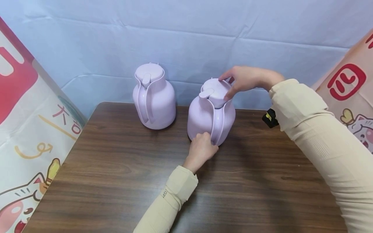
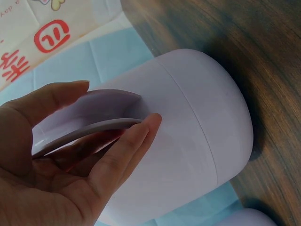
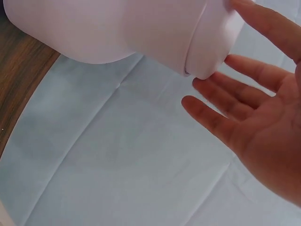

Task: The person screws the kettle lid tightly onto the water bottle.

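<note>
Two pale lilac vacuum jugs stand upright at the back of the table. My left hand is low on the handle of the right jug. In the left wrist view, the thumb of that hand lies on one side of the handle and the fingers on the other. My right hand holds the round lid of the same jug between thumb and fingers. A darker edge shows under the lid on the handle side. The palm of my right hand faces the lid in the right wrist view.
The other lilac jug stands to the left, lid on, a short gap away. A pale blue cloth hangs behind the brown wooden table. Printed sheets flank both sides. A black and yellow object shows by the right sleeve.
</note>
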A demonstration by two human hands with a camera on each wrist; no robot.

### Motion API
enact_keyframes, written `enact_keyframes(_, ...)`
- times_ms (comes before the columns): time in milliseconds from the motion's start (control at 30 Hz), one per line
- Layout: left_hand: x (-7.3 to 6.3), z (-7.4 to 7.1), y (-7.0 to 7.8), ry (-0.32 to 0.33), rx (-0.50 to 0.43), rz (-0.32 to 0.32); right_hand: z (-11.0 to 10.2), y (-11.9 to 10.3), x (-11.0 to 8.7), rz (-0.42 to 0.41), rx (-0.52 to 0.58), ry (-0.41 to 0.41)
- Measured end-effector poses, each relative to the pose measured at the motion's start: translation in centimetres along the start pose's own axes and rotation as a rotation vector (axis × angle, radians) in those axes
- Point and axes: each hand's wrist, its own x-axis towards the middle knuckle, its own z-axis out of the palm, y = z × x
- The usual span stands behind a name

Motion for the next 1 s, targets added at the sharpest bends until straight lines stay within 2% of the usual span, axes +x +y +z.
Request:
enact_keyframes(300, 0.0, 0.0, 0.0, -0.002, -0.002, -0.004, 0.6, -1.3, 0.1, 0.022, -0.185, 0.09)
enact_keyframes(467, 0.0, 0.0, 0.0, 0.0, 0.002, -0.003, 0.7, -1.5, 0.0, 0.03, -0.217, 0.097)
enact_keyframes(633, 0.0, 0.2, 0.1, -0.006, -0.006, -0.004, 0.3, -1.0, -0.2, 0.004, -0.172, 0.066)
enact_keyframes(867, 0.0, 0.1, 0.2, -0.007, -0.004, -0.004, -0.4, 0.0, -0.2, -0.008, 0.0, -0.017)
enact_keyframes(1000, 0.0, 0.2, 0.1, -0.005, -0.002, -0.003, -0.5, 0.3, -0.2, -0.011, 0.034, -0.04)
